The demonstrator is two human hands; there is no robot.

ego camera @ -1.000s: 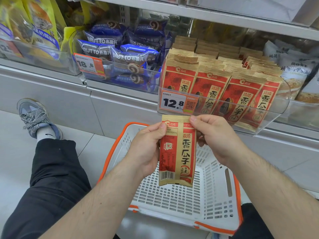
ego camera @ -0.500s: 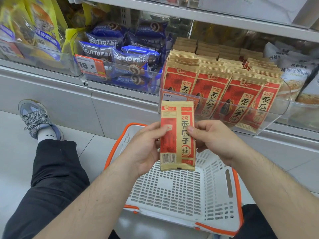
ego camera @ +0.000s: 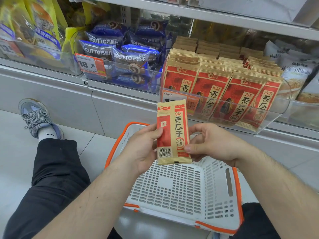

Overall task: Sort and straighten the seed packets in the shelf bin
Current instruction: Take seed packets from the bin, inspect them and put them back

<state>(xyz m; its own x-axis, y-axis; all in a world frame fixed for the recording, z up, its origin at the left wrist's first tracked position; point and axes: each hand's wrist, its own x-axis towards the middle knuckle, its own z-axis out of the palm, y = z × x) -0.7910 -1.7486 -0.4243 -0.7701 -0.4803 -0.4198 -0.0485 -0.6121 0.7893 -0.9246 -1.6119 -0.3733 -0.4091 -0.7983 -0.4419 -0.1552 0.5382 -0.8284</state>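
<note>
With both hands, left point(ego camera: 143, 147) and right point(ego camera: 212, 145), pinching the seed packet point(ego camera: 172, 131), the person should turn it front-out and slot it upright into the shelf bin point(ego camera: 269, 121).

Both hands point(ego camera: 143, 149) pinching seed packet point(ego camera: 172, 131) (upright), above basket point(ego camera: 172, 192)

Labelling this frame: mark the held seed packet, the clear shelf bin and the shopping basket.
held seed packet point(ego camera: 172, 131), head view, on its printed middle.
clear shelf bin point(ego camera: 269, 116), head view, on its transparent front wall.
shopping basket point(ego camera: 239, 195), head view, on its orange right rim.
</note>
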